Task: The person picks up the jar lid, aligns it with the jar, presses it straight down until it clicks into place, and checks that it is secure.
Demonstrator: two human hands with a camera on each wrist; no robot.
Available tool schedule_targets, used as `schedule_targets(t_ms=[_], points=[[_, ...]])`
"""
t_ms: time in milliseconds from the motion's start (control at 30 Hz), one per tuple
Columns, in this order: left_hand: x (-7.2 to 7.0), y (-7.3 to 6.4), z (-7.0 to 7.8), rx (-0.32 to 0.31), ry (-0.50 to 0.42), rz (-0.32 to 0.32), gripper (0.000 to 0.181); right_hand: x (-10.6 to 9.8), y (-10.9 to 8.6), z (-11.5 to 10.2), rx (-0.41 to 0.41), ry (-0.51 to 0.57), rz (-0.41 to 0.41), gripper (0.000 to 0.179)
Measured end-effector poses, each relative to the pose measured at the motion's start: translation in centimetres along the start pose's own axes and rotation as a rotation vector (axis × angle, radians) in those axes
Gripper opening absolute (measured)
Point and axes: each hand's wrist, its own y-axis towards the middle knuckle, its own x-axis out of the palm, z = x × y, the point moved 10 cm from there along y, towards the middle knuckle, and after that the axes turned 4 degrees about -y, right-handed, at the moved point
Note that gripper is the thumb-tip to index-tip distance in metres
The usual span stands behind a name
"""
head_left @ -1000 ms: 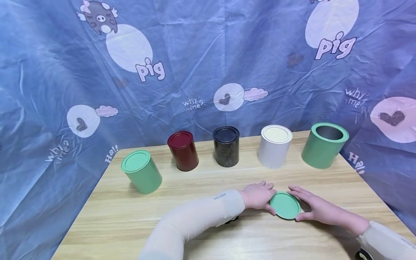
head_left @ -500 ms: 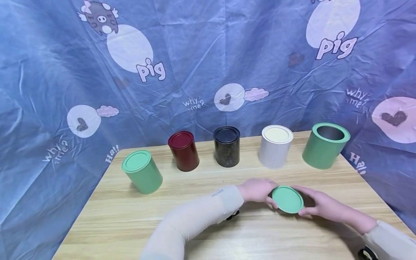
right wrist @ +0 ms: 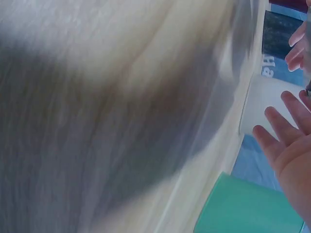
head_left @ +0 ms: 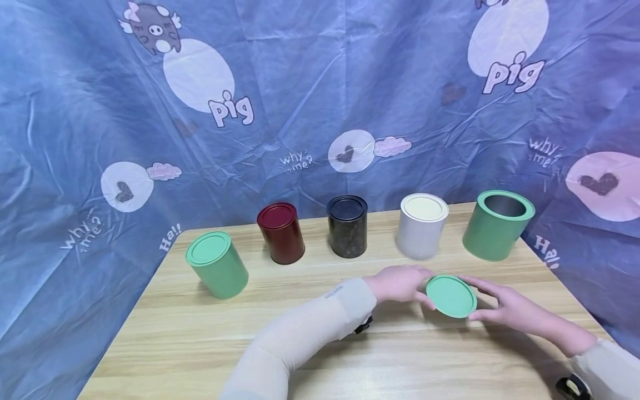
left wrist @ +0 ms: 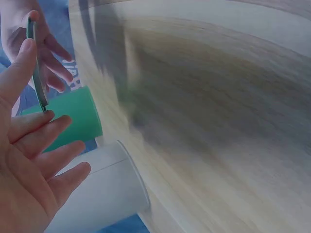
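Note:
Between the two hands a round green lid is held by its rim, raised over the table and tilted. My left hand grips its left side with thumb and fingertip; in the left wrist view the lid appears edge-on, the other fingers spread beside it. My right hand holds the right side, thumb at the near edge and fingers at the far one. In the right wrist view my right hand has spread fingers, and the lid is mostly outside the frame. Behind stands a green can with an open top.
Along the back of the wooden table stand a white can, a black can and a dark red can, all with lids on. A lidded green can stands at the left. A blue printed cloth hangs behind.
The lid lay on the table a second ago. Both hands have lifted it and moved it right and away, toward the open green can.

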Motion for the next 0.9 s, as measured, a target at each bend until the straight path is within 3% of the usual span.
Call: schedule_targets(t_ms=[200,400,667,900], points=[[-1.2,0.5,1.0,0.024,-0.033,0.055,0.071,-1.8,-0.3,0.2,-0.007,-0.047,0.059,0.082],[-2.3,1.3,1.4,0.022,-0.019,0.115,0.073,-3.2,-0.2,1.2,0.049,-0.021,0.028,0.084],[-4.1,2.0,1.8,0.033,-0.166,0.292,0.067,-5.7,0.4,2.2,0.091,0.011,0.084,0.081],[-5.2,2.3,2.4,-0.005,-0.187,0.380,0.067,-7.1,0.6,2.6,0.094,0.023,0.119,0.080]])
